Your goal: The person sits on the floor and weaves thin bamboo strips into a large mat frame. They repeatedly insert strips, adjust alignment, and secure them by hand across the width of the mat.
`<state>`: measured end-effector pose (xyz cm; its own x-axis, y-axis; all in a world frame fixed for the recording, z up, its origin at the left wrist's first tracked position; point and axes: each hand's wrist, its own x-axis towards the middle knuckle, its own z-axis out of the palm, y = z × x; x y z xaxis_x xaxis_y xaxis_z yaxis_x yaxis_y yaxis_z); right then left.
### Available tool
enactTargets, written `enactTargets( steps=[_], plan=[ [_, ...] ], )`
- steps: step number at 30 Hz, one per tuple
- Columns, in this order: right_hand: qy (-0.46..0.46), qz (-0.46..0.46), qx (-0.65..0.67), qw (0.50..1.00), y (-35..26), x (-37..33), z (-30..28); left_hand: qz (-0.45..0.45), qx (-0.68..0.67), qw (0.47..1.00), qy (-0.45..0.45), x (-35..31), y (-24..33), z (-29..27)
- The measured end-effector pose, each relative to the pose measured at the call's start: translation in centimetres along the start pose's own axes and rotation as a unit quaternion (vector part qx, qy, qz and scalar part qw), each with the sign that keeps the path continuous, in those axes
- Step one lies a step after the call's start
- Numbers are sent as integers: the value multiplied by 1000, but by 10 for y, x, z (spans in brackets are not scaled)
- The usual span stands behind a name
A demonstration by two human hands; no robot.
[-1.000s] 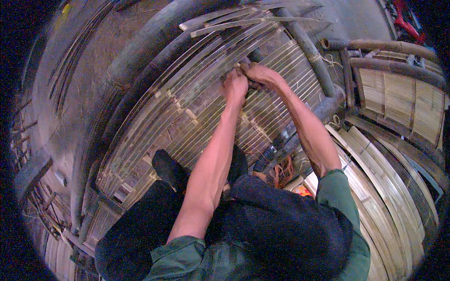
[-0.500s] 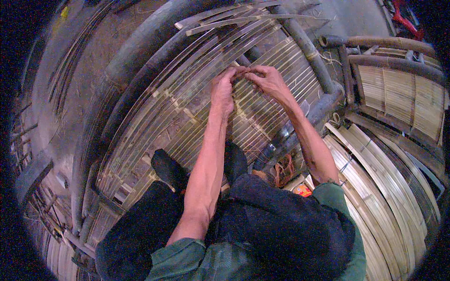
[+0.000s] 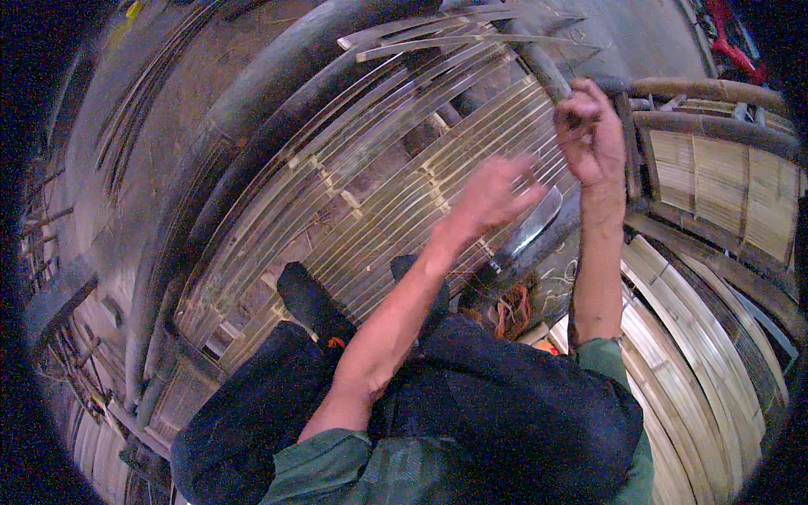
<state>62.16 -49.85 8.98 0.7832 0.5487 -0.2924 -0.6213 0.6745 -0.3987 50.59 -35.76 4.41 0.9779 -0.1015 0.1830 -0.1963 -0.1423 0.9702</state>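
Observation:
Beneath my hands lies a lattice of bamboo slats [image 3: 396, 202], long thin strips side by side, bound across by rows of pale ties [image 3: 438, 189]. My left hand [image 3: 497, 195] is above the slats' right part, smeared by motion, so its fingers cannot be read. Farther right and higher, my right hand [image 3: 593, 135] is raised near the dark bamboo pole [image 3: 543, 69] with its fingers curled closed. What it pinches, if anything, is too small to make out. Close below my left hand, a broad shiny blade [image 3: 539, 223] lies along the lattice's right edge.
Thick dark bamboo poles [image 3: 252, 93] curve along the left. Loose strips [image 3: 438, 42] lie across the far end. At right stand a slatted bamboo chair [image 3: 715, 172] and pale split bamboo [image 3: 682, 328]. Orange string [image 3: 512, 307] lies near my knees.
My hands were together over the middle of the slats and have come apart. The right one moved right and up, the left one right and nearer. The blade shows more fully.

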Motion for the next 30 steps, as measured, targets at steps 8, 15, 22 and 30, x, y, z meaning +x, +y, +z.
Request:
enactTargets(
  steps=[8,15,22,30],
  plan=[
    [-100,371,-326,864,101,-67,-4,111,-45,990,-77,49,122,-98],
    [11,197,-635,747,102,-3,-54,-7,-64,943,327,13,146,-205],
    [64,266,-760,590,98,85,-95,-51,-174,926,331,38,157,-172],
    [-12,-50,-795,604,100,72,-46,28,-266,924,275,21,148,-203]
  ],
)
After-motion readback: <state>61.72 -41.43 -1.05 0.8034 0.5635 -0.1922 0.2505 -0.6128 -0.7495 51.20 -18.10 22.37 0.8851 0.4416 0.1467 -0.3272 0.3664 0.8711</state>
